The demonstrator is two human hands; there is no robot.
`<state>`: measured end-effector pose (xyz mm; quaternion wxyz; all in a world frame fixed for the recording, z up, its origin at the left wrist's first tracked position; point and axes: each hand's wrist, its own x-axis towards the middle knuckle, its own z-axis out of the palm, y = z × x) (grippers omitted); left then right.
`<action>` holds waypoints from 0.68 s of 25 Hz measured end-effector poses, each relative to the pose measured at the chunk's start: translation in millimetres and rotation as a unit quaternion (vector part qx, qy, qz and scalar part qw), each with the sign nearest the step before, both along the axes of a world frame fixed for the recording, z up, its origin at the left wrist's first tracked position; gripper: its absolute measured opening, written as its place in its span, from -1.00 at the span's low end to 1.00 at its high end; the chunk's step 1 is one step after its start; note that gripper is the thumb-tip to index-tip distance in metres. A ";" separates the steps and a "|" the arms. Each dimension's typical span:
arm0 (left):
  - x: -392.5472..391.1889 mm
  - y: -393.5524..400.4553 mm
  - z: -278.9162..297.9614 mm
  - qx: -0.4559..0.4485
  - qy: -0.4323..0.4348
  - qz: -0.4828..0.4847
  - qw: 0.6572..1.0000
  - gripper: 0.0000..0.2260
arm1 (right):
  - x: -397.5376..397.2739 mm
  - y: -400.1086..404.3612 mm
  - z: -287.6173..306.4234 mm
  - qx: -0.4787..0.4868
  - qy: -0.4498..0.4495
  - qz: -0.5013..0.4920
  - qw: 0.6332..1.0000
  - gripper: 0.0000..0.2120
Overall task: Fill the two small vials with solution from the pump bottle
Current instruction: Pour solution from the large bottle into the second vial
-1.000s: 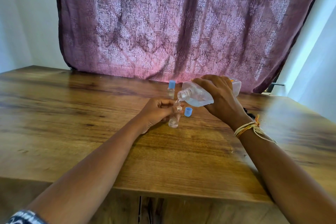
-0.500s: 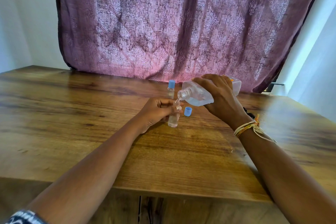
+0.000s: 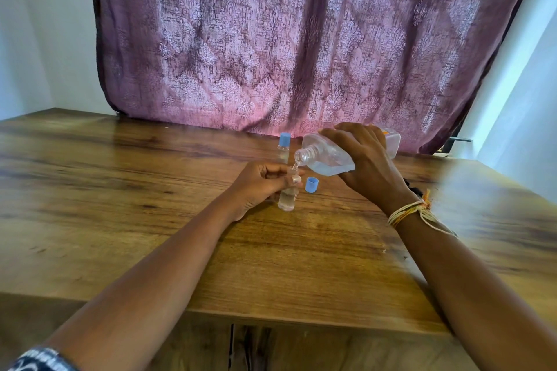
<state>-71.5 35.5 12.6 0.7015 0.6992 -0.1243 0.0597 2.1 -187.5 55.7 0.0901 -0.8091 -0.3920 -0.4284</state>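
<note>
- The clear plastic pump bottle (image 3: 328, 159), its pump head off, is lying tilted just right of the frame's centre, open neck pointing left and down; the right hand (image 3: 366, 164) is clamping around its body.
- The left hand (image 3: 260, 185) is closing its fingers on the open small clear vial (image 3: 287, 194), which is standing on the wooden table (image 3: 120, 190) at centre.
- A thin stream is running from neck to vial mouth; tipping further is likely risking overflow or a miss, since the mouth is narrow.
- The second capped vial (image 3: 283, 149) is standing just behind.
- The loose blue cap (image 3: 311, 184) is sitting just right of the open vial.
</note>
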 end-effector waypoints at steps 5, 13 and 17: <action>2.1 1.3 -2.5 0.003 -0.003 0.000 1.000 -0.86 | -0.5 0.1 0.7 -0.001 0.003 0.002 1.000 -0.46; 3.2 1.7 -2.3 0.014 0.000 0.010 1.000 -0.81 | 0.3 0.5 -0.4 -0.007 0.007 -0.007 1.000 -0.42; 3.1 1.0 -2.2 0.019 -0.001 0.015 1.000 -0.80 | -1.1 1.0 -0.4 -0.009 0.004 0.000 1.000 -0.43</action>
